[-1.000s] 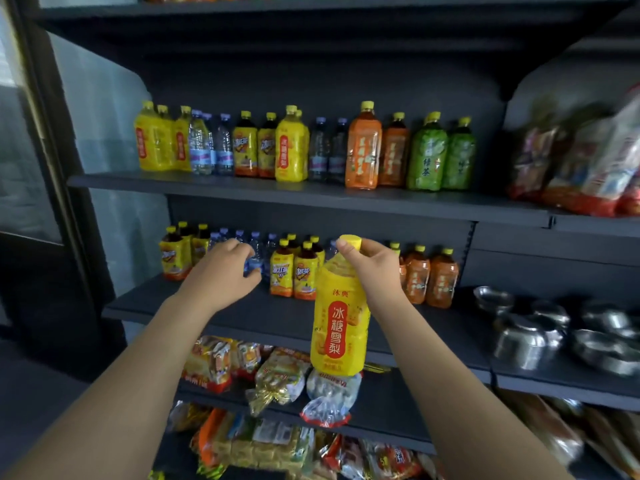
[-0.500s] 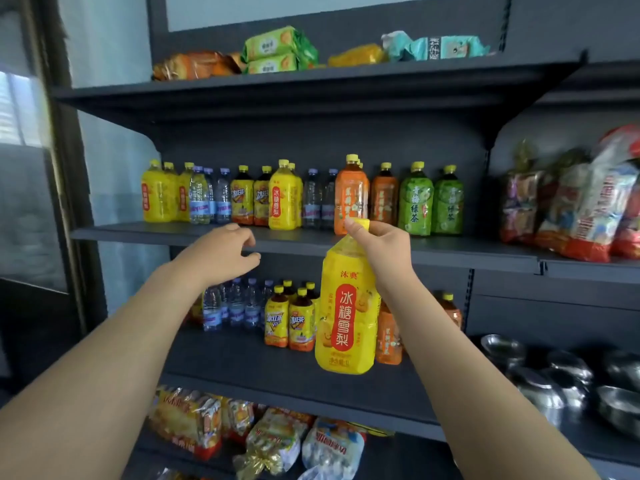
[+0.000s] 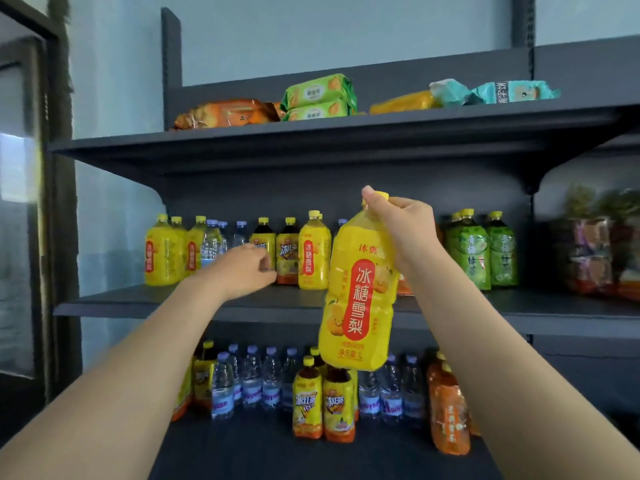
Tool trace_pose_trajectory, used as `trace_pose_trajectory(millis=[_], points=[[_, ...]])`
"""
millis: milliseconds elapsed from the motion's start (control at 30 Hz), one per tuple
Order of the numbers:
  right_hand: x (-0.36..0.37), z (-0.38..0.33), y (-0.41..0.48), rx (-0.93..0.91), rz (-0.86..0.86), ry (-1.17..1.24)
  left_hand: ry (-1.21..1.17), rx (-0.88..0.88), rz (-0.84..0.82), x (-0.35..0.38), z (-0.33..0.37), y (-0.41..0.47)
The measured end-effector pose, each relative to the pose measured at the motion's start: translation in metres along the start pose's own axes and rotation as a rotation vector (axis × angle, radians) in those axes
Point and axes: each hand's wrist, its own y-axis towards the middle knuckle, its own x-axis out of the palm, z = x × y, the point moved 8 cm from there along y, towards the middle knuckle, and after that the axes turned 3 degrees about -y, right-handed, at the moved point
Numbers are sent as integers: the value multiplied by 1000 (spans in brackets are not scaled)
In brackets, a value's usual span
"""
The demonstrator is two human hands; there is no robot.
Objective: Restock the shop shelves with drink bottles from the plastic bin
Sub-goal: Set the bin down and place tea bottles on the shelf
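Up high, right hand [image 3: 403,226] grips yellow bottle [image 3: 360,299].

Snack packs [image 3: 318,97] on top shelf [image 3: 311,133]. Bottle row [image 3: 311,254] on middle shelf [image 3: 138,303], snack bags [image 3: 595,251] at its right end. Lower bottles [image 3: 252,379] on lower shelf [image 3: 242,452] beneath. Large bottle [image 3: 358,306] hangs before middle shelf, right hand [image 3: 405,226] at its neck. Left hand [image 3: 246,268] to its left, before bottle row.

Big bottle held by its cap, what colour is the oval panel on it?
Red with white characters, on the yellow bottle; head view shows it.
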Motion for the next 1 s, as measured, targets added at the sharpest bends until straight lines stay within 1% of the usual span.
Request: trace_pose_trajectory(millis=[133,300,433,500,633,833,1000], points=[[41,-3,39,-20,62,2,-32,65,-8,9,-38,47],[76,7,83,-32,139,-30,-53,158,-39,29,-67,91],[98,23,114,-58,168,-77,-68,173,-52,45,-82,116],[108,38,128,-35,178,-121,-81,182,-43,52,-88,129],[125,72,158,0,157,-143,-84,193,-61,69,-97,155],[149,120,199,-6,101,-166,-71,201,-75,100,-109,188],[158,136,216,-16,65,-262,-103,229,-51,118,-107,199]])
